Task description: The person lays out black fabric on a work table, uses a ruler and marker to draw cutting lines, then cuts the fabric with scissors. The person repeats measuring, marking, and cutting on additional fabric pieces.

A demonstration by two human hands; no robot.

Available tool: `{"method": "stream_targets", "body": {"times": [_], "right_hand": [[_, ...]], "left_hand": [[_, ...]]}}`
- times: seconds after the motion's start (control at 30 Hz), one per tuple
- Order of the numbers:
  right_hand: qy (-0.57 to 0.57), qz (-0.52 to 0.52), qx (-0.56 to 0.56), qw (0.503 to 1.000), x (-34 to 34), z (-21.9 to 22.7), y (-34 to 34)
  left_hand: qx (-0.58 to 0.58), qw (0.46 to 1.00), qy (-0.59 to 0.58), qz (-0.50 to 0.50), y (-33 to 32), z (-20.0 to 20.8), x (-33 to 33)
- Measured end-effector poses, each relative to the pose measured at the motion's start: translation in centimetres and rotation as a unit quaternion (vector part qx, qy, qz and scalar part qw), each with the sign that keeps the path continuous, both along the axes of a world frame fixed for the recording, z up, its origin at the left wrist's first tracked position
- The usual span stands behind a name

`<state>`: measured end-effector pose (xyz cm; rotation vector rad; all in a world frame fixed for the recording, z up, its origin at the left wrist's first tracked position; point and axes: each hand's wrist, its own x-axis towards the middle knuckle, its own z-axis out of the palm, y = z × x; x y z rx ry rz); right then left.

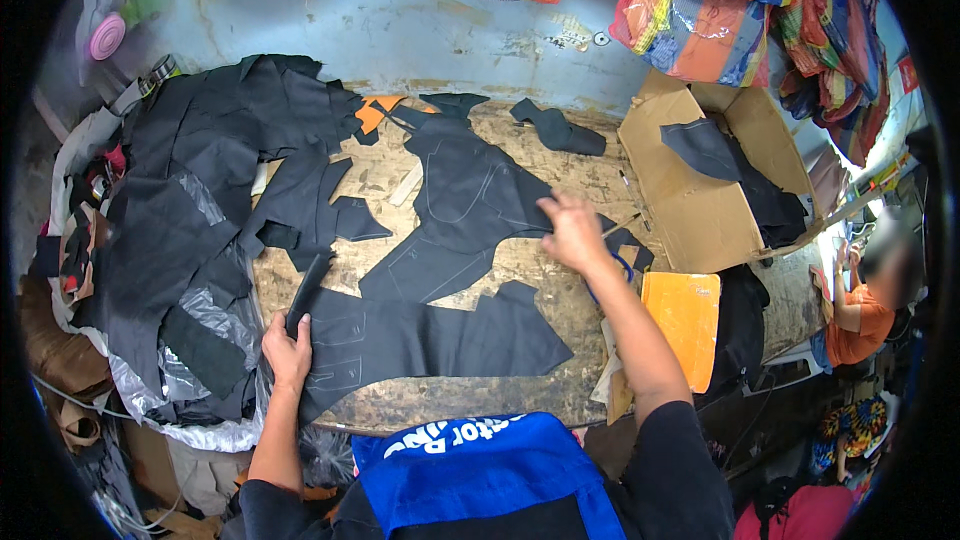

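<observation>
Out at the far left, a heap of black sheet material (180, 230) spreads wide, rumpled and overlapping, with crinkled clear plastic (225, 325) showing among its lower folds. Moving in, here's the left hand (288, 352), low at the near side of the worktable (570, 285), fingers and thumb closed on the upturned left end of the lower black sheet (430, 335). That piece lies crosswise in front of the person, pale lines drawn on its left part, its right end tapering toward the middle. Farther back, a bright orange scrap (372, 115) peeks out between dark cuttings, and then comes the upper black sheet (460, 180), flat on the wood, pale curved outlines across it. Near the person's body, a blue apron (480, 470); at the back, a small black offcut (560, 130). And the right hand (577, 230), well apart from the left, is at the right edge of that upper sheet, fingers bent and blurred; whether they pinch anything, I can't tell. On we go: an open cardboard box (690, 225) with black pieces (745, 175) inside, an orange-yellow pad (680, 330) just nearer, and at far right a person in an orange shirt (860, 320).
</observation>
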<state>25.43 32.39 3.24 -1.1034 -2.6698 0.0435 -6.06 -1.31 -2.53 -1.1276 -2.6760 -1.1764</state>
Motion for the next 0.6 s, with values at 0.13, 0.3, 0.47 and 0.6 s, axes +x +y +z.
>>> {"method": "stream_targets", "body": {"times": [0.13, 0.3, 0.47, 0.6], "right_hand": [[-0.003, 0.048, -0.09, 0.995, -3.5, -3.2, 0.8], [0.002, 0.045, -0.1, 0.994, -6.7, -3.3, -0.4], [-0.025, 0.08, -0.105, 0.991, -7.8, -4.0, -3.7], [-0.01, 0.101, -0.096, 0.99, -7.8, -4.0, -3.4]], "left_hand": [[0.04, 0.999, 0.014, 0.001, 0.0, -0.5, 0.2], [0.033, 0.999, 0.003, 0.002, 0.6, 0.7, 0.0], [0.048, 0.99, -0.111, -0.066, 1.0, 4.7, 0.9], [0.114, 0.975, -0.146, -0.124, 2.2, 8.6, 1.7]]}}
